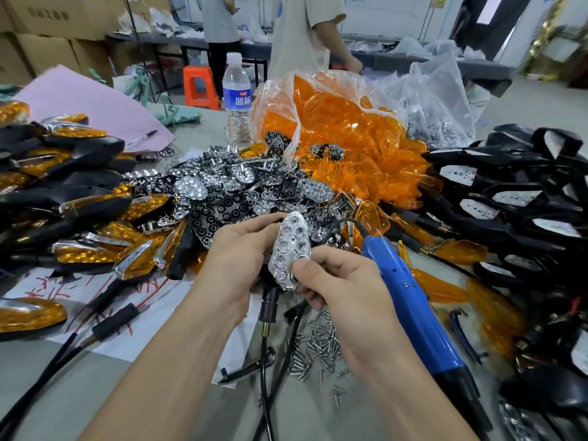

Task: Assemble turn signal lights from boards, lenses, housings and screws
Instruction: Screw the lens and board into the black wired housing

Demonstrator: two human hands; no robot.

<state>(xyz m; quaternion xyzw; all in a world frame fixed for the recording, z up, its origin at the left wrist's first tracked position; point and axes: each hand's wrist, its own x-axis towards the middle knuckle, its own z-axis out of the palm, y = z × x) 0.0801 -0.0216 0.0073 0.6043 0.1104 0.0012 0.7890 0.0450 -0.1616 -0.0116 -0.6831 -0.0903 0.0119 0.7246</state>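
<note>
Two hands meet mid-view on one chrome reflector plate (290,249), held upright above the table. The left hand (241,259) has its grip clamped on the plate's upper end, thumb and fingertips curled round the edge. The right hand (343,288) pinches the lower end, thumb on the face. One black stalk (269,305) hangs just below the plate; I cannot tell which hand carries it.

I see little open room, with heaps closing in on three sides:
- Finished amber lights (79,198) are on the left.
- Loose reflectors (241,186) lie behind the hands.
- A bag of orange lenses (334,122) sits beyond those.
- Black housings (525,198) are on the right.

Bare table (79,393) shows only at near left. One blue screwdriver (410,300) lies just beside the right wrist, and one black cable (262,377) runs between the forearms.

Screws (318,348) are scattered beneath the right forearm, too many for me to count, and every heap is the same. Singly I count one water bottle (237,90) near the table's far edge, one pen (142,138) on a pink sheet (89,100), and one orange stool (200,87). Two people stand at a far bench.
</note>
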